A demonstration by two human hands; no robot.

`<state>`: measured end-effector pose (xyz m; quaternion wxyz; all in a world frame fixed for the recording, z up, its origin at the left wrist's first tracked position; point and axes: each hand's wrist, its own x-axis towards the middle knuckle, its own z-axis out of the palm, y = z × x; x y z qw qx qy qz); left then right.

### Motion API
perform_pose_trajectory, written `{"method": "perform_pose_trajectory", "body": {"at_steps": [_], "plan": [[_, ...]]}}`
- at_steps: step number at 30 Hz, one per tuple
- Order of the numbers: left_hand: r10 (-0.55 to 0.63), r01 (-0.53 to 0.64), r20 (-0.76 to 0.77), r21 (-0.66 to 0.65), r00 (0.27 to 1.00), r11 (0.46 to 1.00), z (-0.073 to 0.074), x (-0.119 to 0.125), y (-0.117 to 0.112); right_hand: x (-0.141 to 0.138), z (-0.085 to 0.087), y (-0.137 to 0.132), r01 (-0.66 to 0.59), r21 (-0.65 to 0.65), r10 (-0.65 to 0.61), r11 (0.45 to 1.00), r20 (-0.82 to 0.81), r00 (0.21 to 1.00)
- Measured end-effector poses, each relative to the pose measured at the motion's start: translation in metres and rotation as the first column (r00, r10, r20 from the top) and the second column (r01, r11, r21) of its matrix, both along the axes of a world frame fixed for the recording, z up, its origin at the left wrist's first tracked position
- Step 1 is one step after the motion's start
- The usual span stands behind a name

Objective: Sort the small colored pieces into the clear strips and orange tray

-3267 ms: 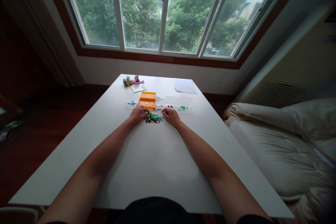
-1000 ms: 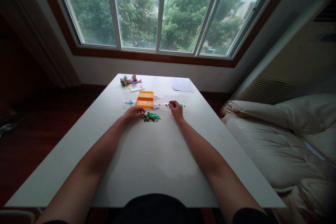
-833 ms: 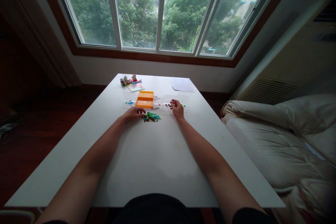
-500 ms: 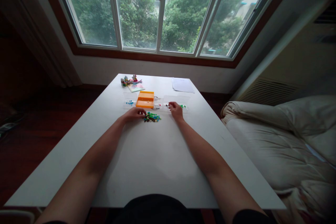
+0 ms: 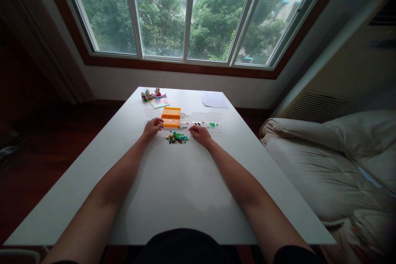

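A pile of small green, blue, brown and yellow building bricks [image 5: 177,137] lies on the white table. My left hand [image 5: 152,127] is over the left clear plastic box, beside the orange box [image 5: 171,123]. Its fingers are pinched together, and whatever they hold is too small to make out. My right hand [image 5: 200,133] is at the right edge of the pile with fingers curled inward; their tips are too small to show a held piece. Just beyond it, the right clear plastic box [image 5: 206,117] contains green bricks [image 5: 213,125] and a few dark ones.
At the far left of the white table [image 5: 185,189] stand small toy figures [image 5: 150,94] beside a pastel booklet [image 5: 159,103]. Sheets of paper [image 5: 214,100] lie at the far right. A pale sofa [image 5: 309,161] is to the right of the table, and a window is ahead.
My left hand has gone from the pile up and left to the left clear box. My right hand has come from the right box back toward the pile.
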<state>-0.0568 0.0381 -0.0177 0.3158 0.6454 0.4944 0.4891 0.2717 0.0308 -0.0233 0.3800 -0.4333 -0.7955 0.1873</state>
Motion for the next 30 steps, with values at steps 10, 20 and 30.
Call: {"method": "perform_pose_trajectory", "body": {"at_steps": [10,20,30], "plan": [[0.372,-0.362,0.151,-0.088,0.916,0.928,-0.01,-0.019,0.014,-0.003,0.002,-0.002,-0.181,0.042,0.174,0.983,0.129,0.976],[0.339,-0.34,-0.059,-0.007,0.939,0.94,-0.006,-0.013,0.007,-0.006,-0.003,0.002,-0.194,0.039,0.182,0.98,0.198,0.963],[0.065,0.055,-0.562,0.195,0.824,0.979,0.002,0.019,-0.011,-0.01,-0.005,0.001,-0.123,0.079,0.101,0.989,0.237,0.966]]}}
